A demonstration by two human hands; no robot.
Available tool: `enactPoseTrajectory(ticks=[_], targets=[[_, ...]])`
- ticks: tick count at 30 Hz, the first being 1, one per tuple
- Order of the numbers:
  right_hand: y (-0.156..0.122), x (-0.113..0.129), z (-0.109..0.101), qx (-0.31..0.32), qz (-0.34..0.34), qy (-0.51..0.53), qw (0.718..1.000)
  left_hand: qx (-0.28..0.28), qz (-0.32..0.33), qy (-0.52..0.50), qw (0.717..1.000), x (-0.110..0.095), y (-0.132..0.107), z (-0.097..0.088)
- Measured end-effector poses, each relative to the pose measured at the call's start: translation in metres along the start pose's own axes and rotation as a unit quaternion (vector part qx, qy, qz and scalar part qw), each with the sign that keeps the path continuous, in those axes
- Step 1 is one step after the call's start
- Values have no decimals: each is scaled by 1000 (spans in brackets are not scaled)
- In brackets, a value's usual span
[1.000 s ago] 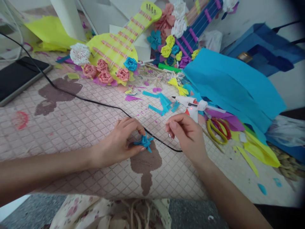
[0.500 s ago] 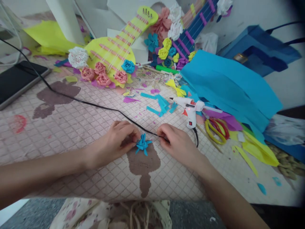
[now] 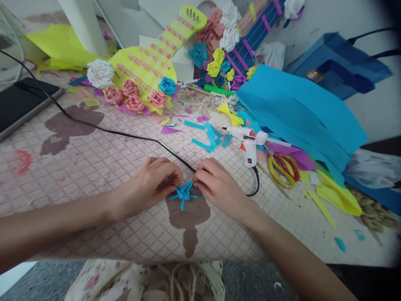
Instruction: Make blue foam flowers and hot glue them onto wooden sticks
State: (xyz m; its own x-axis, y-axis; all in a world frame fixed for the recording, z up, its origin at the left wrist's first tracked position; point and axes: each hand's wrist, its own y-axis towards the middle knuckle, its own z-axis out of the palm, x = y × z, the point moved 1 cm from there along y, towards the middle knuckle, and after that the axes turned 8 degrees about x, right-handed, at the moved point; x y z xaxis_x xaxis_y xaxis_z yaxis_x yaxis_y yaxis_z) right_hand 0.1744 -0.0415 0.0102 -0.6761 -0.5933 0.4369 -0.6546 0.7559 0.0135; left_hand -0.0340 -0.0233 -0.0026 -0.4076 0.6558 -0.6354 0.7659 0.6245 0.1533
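Observation:
A small blue paper flower (image 3: 184,192) with narrow strips sticking out sits between my two hands, over a brown patch of the patterned tablecloth. My left hand (image 3: 161,177) pinches it from the left with thumb and fingertips. From the right, my right hand (image 3: 214,182) has its fingers pressed together at the flower's upper edge. The black cord (image 3: 150,139) passes behind and partly under my right hand. To the right lies a white hot glue gun (image 3: 249,142), its small light lit.
Blue paper strips (image 3: 209,136) and scraps lie ahead. Yellow-handled scissors (image 3: 280,171) and a large blue sheet (image 3: 300,106) are on the right. A yellow paper guitar (image 3: 147,67) with paper roses stands behind. A phone (image 3: 25,104) lies at the left.
My right hand has moved left and now meets the flower. The flower has tilted and turned slightly, its strips pointing differently. My left hand stays at its side.

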Motion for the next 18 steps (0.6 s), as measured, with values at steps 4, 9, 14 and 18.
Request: enactPoseTrajectory(ticks=[4, 9, 14, 18], targets=[[-3, 0, -10, -66, 0, 121, 990, 13, 1, -7, 1000, 1, 0, -1], [-7, -3, -15, -77, 51, 406, 909, 26, 6, -16, 1000, 3, 0, -1], [-9, -10, -15, -115, 57, 594, 794, 34, -2, -14, 999, 3, 1, -2], [-9, -18, -21, -188, 74, 620, 758, 34, 0, -17, 999, 3, 1, -3]])
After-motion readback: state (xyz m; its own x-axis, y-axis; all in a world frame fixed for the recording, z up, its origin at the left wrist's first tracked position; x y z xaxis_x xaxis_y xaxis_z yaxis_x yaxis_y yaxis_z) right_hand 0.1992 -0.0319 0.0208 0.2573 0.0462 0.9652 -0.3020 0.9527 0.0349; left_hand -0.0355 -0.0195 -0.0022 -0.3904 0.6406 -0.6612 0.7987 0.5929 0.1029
